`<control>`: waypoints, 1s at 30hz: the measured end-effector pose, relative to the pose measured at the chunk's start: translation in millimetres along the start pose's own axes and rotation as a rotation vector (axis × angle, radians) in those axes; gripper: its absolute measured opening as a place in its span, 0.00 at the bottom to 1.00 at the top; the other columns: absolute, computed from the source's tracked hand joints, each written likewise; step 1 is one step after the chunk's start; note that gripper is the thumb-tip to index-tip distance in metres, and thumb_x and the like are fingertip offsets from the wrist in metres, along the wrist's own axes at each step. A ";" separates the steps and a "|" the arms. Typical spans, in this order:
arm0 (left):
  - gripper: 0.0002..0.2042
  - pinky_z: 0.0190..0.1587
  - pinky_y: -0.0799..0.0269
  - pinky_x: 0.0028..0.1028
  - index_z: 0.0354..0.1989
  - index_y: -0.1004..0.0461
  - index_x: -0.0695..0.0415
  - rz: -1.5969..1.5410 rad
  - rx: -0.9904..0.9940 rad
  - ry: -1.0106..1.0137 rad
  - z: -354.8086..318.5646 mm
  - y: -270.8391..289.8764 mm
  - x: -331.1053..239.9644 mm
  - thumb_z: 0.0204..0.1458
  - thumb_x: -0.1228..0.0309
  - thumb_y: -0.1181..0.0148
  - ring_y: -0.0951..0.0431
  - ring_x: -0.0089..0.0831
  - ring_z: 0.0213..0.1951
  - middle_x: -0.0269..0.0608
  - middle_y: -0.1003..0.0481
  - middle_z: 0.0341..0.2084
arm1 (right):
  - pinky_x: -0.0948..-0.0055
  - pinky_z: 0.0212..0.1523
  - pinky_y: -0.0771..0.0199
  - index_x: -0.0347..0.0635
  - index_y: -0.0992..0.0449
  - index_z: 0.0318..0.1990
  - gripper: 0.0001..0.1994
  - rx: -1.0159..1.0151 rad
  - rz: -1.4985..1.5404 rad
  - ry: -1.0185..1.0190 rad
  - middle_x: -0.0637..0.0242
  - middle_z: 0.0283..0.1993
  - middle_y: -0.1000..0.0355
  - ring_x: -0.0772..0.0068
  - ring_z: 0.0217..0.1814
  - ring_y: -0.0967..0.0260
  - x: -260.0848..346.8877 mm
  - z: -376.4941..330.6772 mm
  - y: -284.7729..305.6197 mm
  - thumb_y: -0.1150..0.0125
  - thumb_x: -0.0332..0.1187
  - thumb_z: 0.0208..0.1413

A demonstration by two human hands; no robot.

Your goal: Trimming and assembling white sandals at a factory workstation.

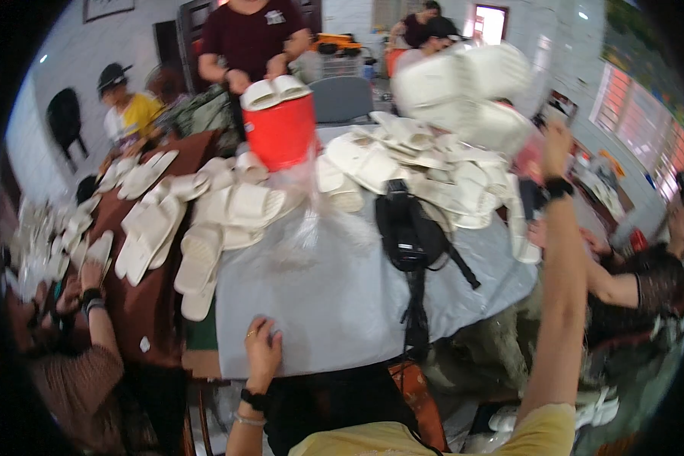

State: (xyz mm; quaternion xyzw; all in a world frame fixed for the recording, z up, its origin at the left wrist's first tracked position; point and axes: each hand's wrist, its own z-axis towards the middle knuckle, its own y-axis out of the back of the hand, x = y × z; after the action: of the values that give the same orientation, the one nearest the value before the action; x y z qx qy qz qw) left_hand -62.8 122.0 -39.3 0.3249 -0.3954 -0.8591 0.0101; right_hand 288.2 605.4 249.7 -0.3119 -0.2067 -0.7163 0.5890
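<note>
Blurred white slippers (pixel 463 95) hang in the air above the far right of the table, soles and straps showing. My right arm reaches far up on the right, and my right hand (pixel 557 148) is just beside them. Motion smears its fingers, and I cannot tell whether it touches the slippers. My left hand (pixel 263 351) rests near the front edge of the grey-covered table (pixel 319 304), its fingers loosely bent and apart, holding nothing. Beyond it lies a heap of white slippers (pixel 463 178), with more slippers (pixel 235 205) at the left.
A black bag with straps (pixel 409 228) lies on the table beside a clear plastic bag (pixel 304 205). Across stands a person at a red bucket (pixel 281 133) with slippers on top. Other people work at a brown table (pixel 156 319) on the left and along the right side.
</note>
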 end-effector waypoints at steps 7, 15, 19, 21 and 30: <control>0.12 0.48 0.38 0.39 0.39 0.30 0.62 0.057 -0.053 -0.026 -1.1 -16.9 -19.0 0.44 0.75 0.48 0.34 0.48 0.47 0.52 0.34 0.43 | 0.75 0.40 0.35 0.31 0.32 0.44 0.16 0.199 -0.406 -0.356 0.62 0.40 0.31 0.72 0.39 0.34 -150.3 -47.6 106.2 0.50 0.33 0.50; 0.13 0.50 0.40 0.38 0.42 0.31 0.59 0.233 -0.078 -0.012 -19.5 -3.2 -9.1 0.47 0.73 0.50 0.36 0.44 0.51 0.48 0.34 0.44 | 0.82 0.34 0.37 0.39 0.32 0.44 0.12 0.626 0.310 -0.318 0.70 0.37 0.32 0.82 0.33 0.35 87.8 -259.0 -69.2 0.51 0.35 0.56; 0.13 0.49 0.39 0.38 0.41 0.31 0.59 0.220 -0.101 -0.054 -11.7 -6.0 -16.2 0.46 0.72 0.48 0.35 0.44 0.49 0.47 0.33 0.44 | 0.82 0.32 0.35 0.39 0.31 0.42 0.11 0.921 0.499 -0.685 0.69 0.34 0.32 0.80 0.31 0.35 97.4 -356.5 -119.4 0.50 0.35 0.55; 0.09 0.46 0.37 0.37 0.36 0.30 0.59 -0.040 -0.068 0.040 -6.3 -3.1 -15.1 0.45 0.74 0.46 0.33 0.46 0.45 0.48 0.33 0.44 | 0.82 0.31 0.35 0.39 0.31 0.41 0.10 1.002 0.551 -0.870 0.69 0.34 0.32 0.80 0.30 0.35 80.2 -403.9 -138.3 0.50 0.35 0.55; 0.14 0.42 0.36 0.36 0.31 0.32 0.62 -0.068 -0.283 -0.066 152.7 55.2 -38.0 0.41 0.68 0.38 0.32 0.47 0.39 0.50 0.31 0.34 | 0.81 0.33 0.31 0.32 0.32 0.40 0.09 0.860 0.708 -1.090 0.65 0.33 0.31 0.78 0.31 0.33 47.9 -490.2 -154.3 0.51 0.30 0.55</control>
State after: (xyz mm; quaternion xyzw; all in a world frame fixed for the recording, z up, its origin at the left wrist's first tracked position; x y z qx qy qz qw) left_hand -132.5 197.2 92.2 0.3052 -0.2593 -0.9162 0.0135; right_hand 33.1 279.9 -59.2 -0.4115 -0.6149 -0.0881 0.6669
